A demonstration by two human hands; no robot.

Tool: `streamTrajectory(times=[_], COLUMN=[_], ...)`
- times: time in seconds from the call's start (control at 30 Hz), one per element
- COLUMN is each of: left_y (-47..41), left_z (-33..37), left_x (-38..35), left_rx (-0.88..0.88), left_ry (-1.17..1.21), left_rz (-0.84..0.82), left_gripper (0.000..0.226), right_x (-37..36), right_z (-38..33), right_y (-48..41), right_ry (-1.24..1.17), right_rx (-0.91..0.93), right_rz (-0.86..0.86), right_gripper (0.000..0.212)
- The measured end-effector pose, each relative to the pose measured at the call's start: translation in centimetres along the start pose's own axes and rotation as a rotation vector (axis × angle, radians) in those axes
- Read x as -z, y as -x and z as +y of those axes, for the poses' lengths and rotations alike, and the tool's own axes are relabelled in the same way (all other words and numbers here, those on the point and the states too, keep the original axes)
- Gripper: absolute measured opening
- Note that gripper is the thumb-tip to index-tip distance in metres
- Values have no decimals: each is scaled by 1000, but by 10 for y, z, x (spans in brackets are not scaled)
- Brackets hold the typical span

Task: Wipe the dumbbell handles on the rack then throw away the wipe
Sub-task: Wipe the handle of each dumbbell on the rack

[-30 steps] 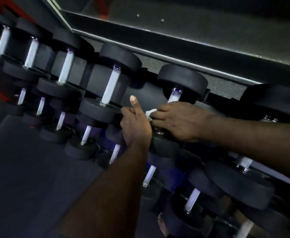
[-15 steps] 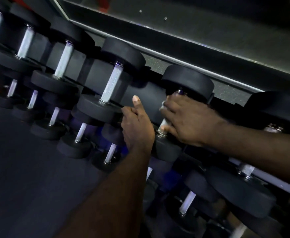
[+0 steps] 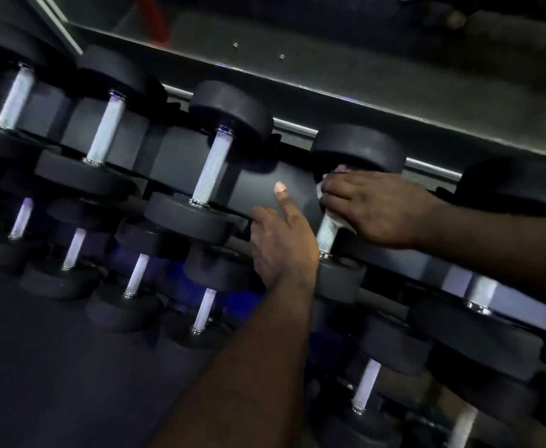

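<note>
Black dumbbells with knurled silver handles lie in rows on a dark rack (image 3: 265, 189). My right hand (image 3: 372, 208) is wrapped round the upper part of one top-row dumbbell handle (image 3: 326, 236), with a white wipe (image 3: 333, 218) bunched under its fingers. Only small bits of the wipe show at the fingertips and near the upper weight head (image 3: 359, 150). My left hand (image 3: 281, 244) rests on the rack edge between this dumbbell and the neighbouring dumbbell (image 3: 212, 171) to its left, thumb pointing up, fingers curled over the edge.
More dumbbells fill the top row to the left (image 3: 106, 130) and the lower row (image 3: 137, 274). A mirror or wall panel (image 3: 362, 43) runs behind the rack. Dark gym floor (image 3: 55, 367) lies at lower left. A larger dumbbell (image 3: 478, 294) sits at the right.
My right hand has slid up the handle from its lower end toward the upper weight head, carrying the wipe. The lower part of the handle is now exposed. The left hand stays put.
</note>
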State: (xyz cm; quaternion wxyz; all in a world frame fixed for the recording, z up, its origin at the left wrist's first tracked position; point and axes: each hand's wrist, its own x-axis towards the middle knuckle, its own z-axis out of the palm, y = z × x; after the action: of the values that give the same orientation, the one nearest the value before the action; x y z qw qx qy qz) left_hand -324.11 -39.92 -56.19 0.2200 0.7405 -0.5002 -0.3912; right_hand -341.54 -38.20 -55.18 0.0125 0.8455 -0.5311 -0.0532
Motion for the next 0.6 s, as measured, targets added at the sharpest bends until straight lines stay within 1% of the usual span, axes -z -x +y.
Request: streamTrajectory(times=[0.03, 0.1, 0.13, 0.17, 0.23, 0.33, 0.4, 0.5, 0.57, 0.6], left_y=[-2, -2, -2, 0, -1, 0, 0, 1, 1, 2], left_z=[-1, -1, -1, -1, -2, -1, 0, 0, 2, 3], left_x=[-1, -1, -2, -1, -1, -1, -2, -3, -3, -3], left_rx=[-4, -17, -24, -39, -48, -80, -86, -96, -99, -97], left_ry=[-12, -30, -35, -43, -51, -82, -95, -110, -118, -122], left_rz=[1, -7, -11, -26, -39, -60, -63, -57, -49, -52], left_gripper=[75, 78, 78, 77, 74, 73, 73, 74, 73, 73], right_x=[-1, 3, 6, 8, 7, 0, 3, 17, 20, 18], right_z=[-3, -17, -19, -21, -18, -28, -36, -36, -38, -39], right_y=[-2, -6, -9, -9, -17, -18, -11, 8, 10, 8], right_ry=[0, -64, -95, -103, -69, 20, 33, 137, 189, 199], right_rx=[-24, 4, 34, 28, -54, -178, -242, -306, -305, -301], right_rz=[-10, -86, -118, -115, -95, -58, -47, -19, -64, -114], right_gripper=[43, 54, 60, 61, 55, 39, 38, 57, 70, 76])
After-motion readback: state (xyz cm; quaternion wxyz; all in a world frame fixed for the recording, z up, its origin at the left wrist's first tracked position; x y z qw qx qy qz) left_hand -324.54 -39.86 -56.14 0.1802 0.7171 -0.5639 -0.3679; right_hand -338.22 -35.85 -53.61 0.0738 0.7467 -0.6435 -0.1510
